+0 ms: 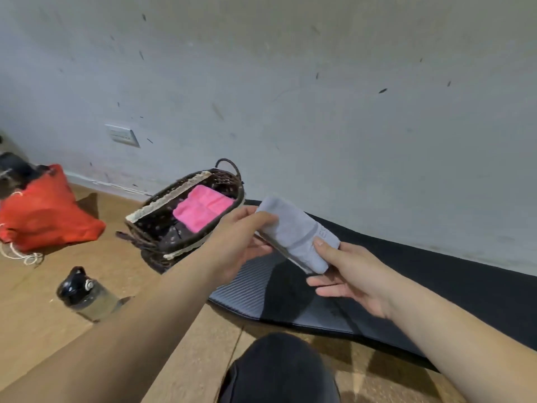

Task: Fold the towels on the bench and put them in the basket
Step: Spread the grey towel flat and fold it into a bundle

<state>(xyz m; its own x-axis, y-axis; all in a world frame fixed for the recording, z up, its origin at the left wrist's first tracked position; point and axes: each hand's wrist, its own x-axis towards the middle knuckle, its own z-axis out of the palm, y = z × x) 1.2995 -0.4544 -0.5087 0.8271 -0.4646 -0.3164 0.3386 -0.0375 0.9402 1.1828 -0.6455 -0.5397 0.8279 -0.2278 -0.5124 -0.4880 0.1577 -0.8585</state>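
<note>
A folded grey towel (296,231) is held in the air above the black mat (436,286), just right of the basket. My left hand (241,242) grips its left end with the thumb on top. My right hand (348,277) pinches its right end, thumb on top and fingers underneath. The dark wicker basket (151,228) sits on the wooden floor by the wall, tilted in view, with a folded pink towel (203,207) lying inside it.
A red drawstring bag (46,210) lies at the far left. A clear bottle with a black cap (84,295) lies on the wooden floor near my left forearm. My dark-clothed knee (279,370) is at the bottom centre. A grey wall stands right behind.
</note>
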